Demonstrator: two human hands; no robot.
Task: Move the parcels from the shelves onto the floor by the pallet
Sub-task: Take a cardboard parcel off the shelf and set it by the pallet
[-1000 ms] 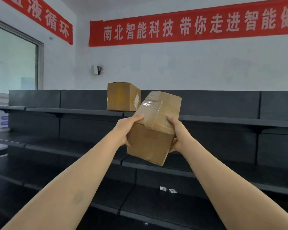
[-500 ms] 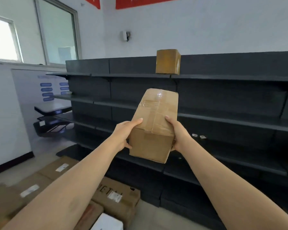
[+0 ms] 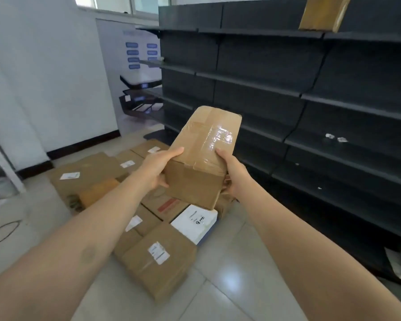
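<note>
View has swung down-left since a second ago; floor parcels (image 3: pixel 158 258) now lie below; left hand (image 3: pixel 158 169) curls round the taped parcel (image 3: pixel 202 163), right hand (image 3: pixel 235 174) grips its other side; parcel held mid-air above the pile, so set-down looks next; shelves (image 3: pixel 310 98) at right, one box (image 3: pixel 320 15) left on top.

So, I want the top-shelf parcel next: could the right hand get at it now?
Probably not yet: the right hand and left hand both grip the taped parcel, and the top-shelf parcel sits high, well beyond them.
</note>
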